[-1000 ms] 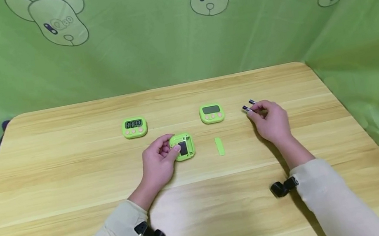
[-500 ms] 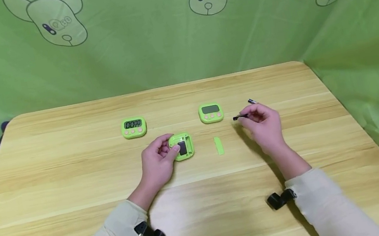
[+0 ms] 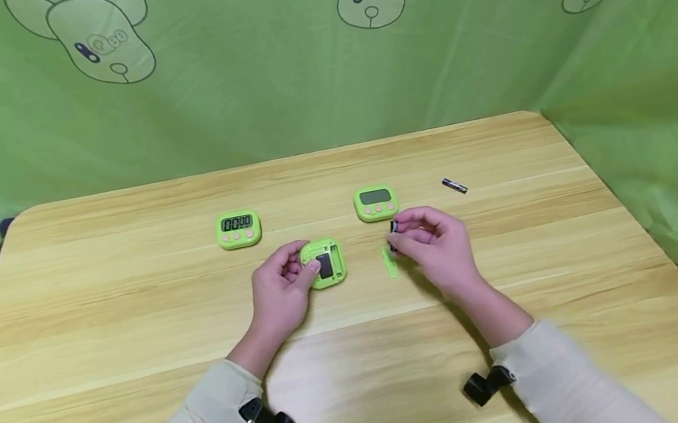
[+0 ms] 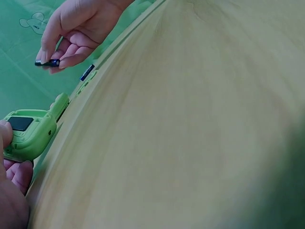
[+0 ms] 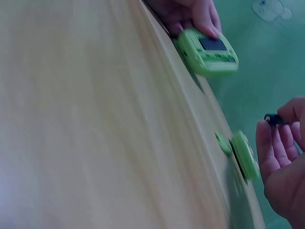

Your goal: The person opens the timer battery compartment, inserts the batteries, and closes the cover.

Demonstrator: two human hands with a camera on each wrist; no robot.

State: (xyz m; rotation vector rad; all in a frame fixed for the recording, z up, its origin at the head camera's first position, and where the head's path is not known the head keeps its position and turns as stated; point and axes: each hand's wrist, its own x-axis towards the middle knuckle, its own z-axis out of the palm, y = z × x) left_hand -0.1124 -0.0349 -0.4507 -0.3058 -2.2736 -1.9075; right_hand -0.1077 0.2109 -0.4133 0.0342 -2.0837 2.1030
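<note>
- Head view: the left hand (image 3: 282, 296) grips a green timer (image 3: 335, 261) by its left edge, thumb laid on the back and the other fingers curled behind, so the hand is closed around that edge
- The held timer is near the middle of the wooden table (image 3: 371, 401), back face up, bright green with rounded corners, a dark rectangle on its back and a long uncovered slot along its right side
- The right hand (image 3: 439, 247) pinches a dark battery (image 3: 393, 227) between thumb and fingers; the battery overlaps the upper end of a flat green strip (image 3: 390, 264) from this angle, and its label is too small to read
- A second timer (image 3: 238, 230), with pink buttons, shows 00 and a smaller 00 on its display; a third timer (image 3: 376, 204), farther right, has a plain grey screen
- A loose battery (image 3: 454, 185), dark with a pale band, lies beyond the right hand; its print is unreadable
- The green cloth (image 3: 265, 89) behind bears outlined animal heads with lettering that starts with Q, the rest unclear
- Left wrist view: the thumb rests by the dark rectangle, and the right hand holds the battery lengthwise at its fingertips
- Right wrist view: the battery points end-on from the pinch, the other fingers loosely bent, well apart from the held timer
</note>
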